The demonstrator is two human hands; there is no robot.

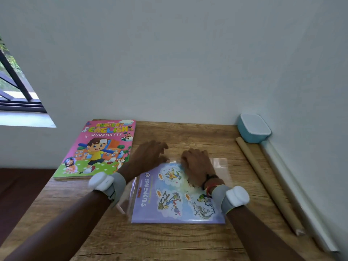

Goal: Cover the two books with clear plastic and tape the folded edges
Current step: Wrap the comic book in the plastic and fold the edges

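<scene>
Head view, lower centre: purple book [177, 194] lies on clear plastic [219, 164]; your left hand [148, 157] hovers open, right hand [197, 166] presses flat, gripping nothing. Plastic looks thin, slippery, crease-prone; pinch its free far edge. Pink book [98, 149] waits upper left. Wooden table [150, 242], grey wall corner.

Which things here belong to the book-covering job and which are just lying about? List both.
Job:
- purple Suppandi book, under both hands
- clear plastic sheet around it
- pink Nursery English Worksheets book, waiting at the left
- left hand, right hand

Lying about:
- blue box with white lid
- brown roll and white roll; possibly spare covering material
</scene>
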